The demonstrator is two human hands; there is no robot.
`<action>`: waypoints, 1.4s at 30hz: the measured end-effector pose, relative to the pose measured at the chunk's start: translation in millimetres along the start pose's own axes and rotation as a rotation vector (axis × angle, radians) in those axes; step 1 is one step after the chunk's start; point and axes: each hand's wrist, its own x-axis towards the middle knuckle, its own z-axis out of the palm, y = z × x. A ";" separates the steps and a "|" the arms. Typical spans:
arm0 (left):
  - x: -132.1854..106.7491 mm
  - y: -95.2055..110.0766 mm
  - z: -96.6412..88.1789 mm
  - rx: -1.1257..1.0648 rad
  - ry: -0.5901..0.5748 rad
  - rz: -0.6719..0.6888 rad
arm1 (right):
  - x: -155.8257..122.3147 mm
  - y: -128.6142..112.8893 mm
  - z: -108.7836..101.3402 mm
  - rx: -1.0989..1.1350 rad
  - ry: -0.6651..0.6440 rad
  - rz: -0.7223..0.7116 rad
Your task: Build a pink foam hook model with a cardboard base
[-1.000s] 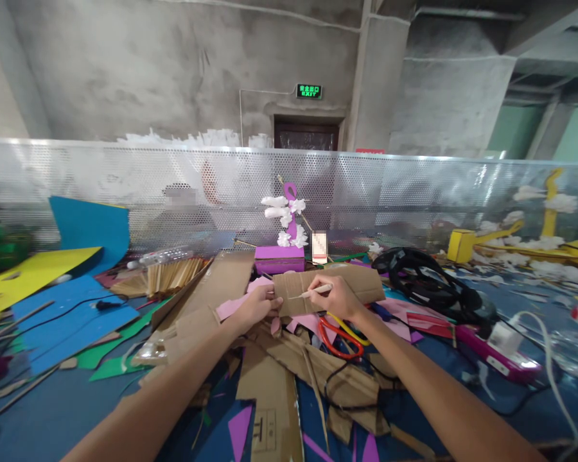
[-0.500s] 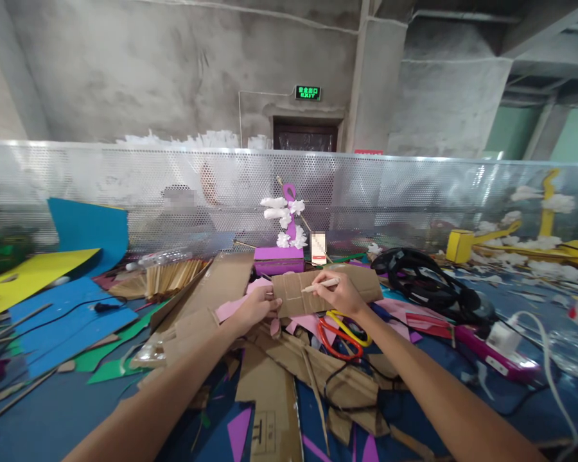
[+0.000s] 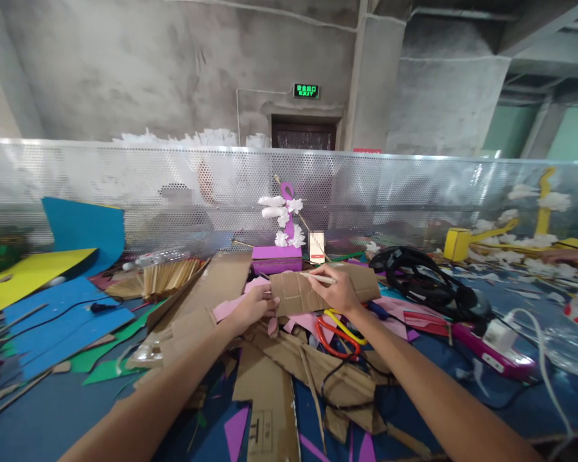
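Observation:
My left hand (image 3: 253, 306) is closed on the left end of a brown cardboard piece (image 3: 361, 282), holding it against the pile. My right hand (image 3: 334, 292) pinches a pale pencil (image 3: 318, 277) whose tip rests near the top edge of that cardboard, where drawn lines show. Red and yellow scissors (image 3: 334, 332) lie just below my right hand. Behind the cardboard stands a purple box with a purple stem and white paper flowers (image 3: 284, 224).
Cardboard scraps (image 3: 270, 385) and pink, blue, green and yellow paper sheets cover the blue table. A black headset (image 3: 424, 282) and a pink device with a white plug (image 3: 491, 346) lie to the right. A perforated metal screen (image 3: 414, 192) closes the far side.
My right hand has moved the pencil up across the cardboard, from its middle to near its top edge. The left hand keeps its hold.

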 end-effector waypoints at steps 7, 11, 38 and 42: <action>0.6 0.2 0.1 -0.016 -0.012 0.011 | 1.9 0.8 2.2 0.006 -0.029 0.008; 0.7 0.6 -0.1 -0.014 -0.018 0.005 | 2.4 2.6 3.0 -0.011 -0.039 0.007; 3.1 -4.9 -1.6 -0.036 -0.013 0.000 | 1.2 -0.2 -4.7 -0.084 -0.043 0.035; 3.2 -6.0 -2.1 -0.045 -0.009 -0.005 | 1.1 1.3 -6.6 -0.094 -0.048 0.044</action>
